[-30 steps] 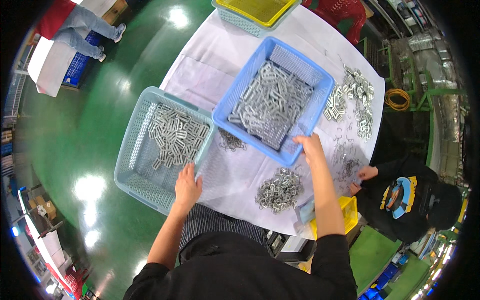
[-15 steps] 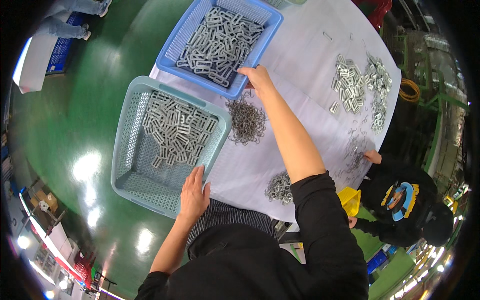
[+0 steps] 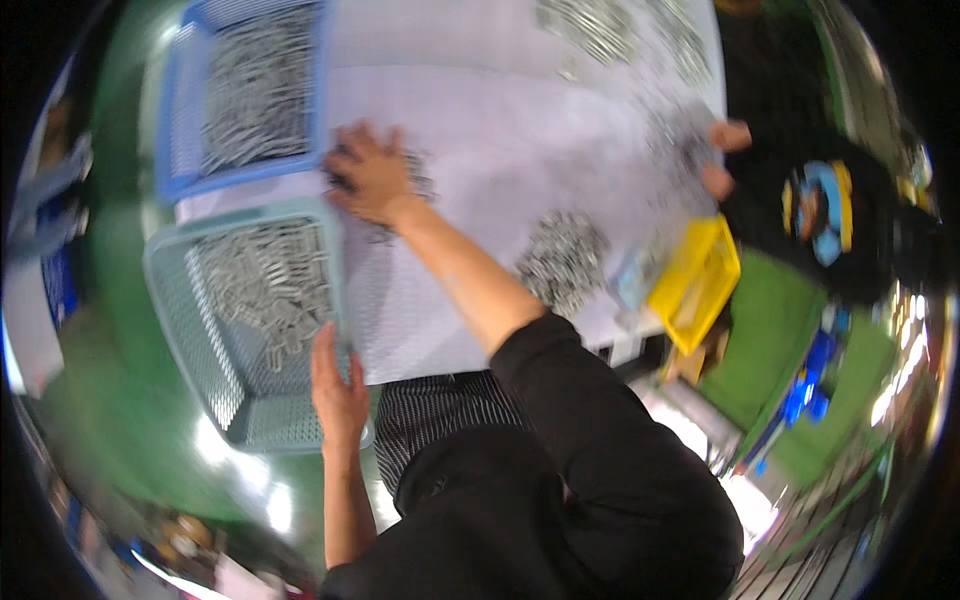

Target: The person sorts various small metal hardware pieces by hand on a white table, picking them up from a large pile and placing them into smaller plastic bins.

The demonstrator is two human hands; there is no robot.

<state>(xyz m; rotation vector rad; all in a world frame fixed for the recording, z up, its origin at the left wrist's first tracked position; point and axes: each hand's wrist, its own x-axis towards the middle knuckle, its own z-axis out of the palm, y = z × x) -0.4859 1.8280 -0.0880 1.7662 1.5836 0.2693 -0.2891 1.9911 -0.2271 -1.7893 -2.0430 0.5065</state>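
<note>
My right hand (image 3: 372,180) is spread, palm down, over a pile of thin dark wire hooks (image 3: 422,176) and hides much of it. Motion blur keeps me from telling whether it touches the hooks. My left hand (image 3: 340,398) lies with straight fingers and its thumb apart at the near right rim of a grey-green plastic basket (image 3: 155,270). Inside that basket are many flat metal loops (image 3: 262,270). Beyond it stands a blue basket (image 3: 324,90) holding more metal loops (image 3: 260,90).
A white-covered table (image 3: 470,120) carries a heap of metal pieces (image 3: 563,262) and further loops (image 3: 592,28) at the far right. At its right edge are a yellow bin (image 3: 724,262) and a co-worker's hands (image 3: 730,136) beside small scattered pieces.
My right hand has left the blue basket's rim and come over the wire hooks. My left hand stays by the grey-green basket. The whole view has swung to the right.
</note>
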